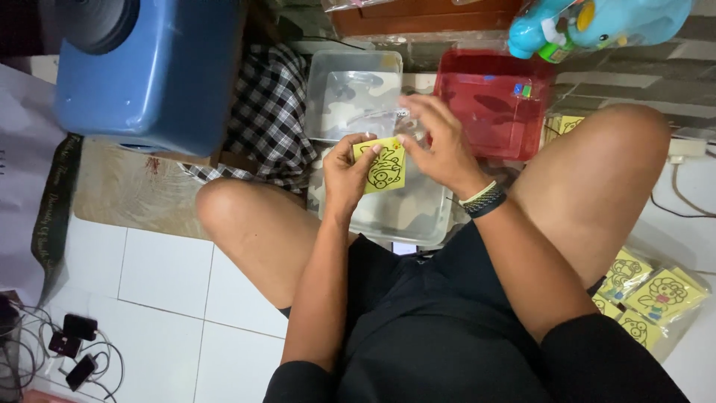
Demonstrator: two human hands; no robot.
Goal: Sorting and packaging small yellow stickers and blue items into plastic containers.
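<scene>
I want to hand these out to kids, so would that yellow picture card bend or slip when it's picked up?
The yellow card looks thin and flat, so probably light and easily bent. The left hand pinches its edge and it stays straight, suggesting some stiffness. Any glossiness is unclear, so slipperiness is uncertain.

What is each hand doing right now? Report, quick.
Left hand: closed, pinching the small yellow card with a black cartoon outline.
Right hand: fingers on the card's top edge; grip cannot be told.
</scene>
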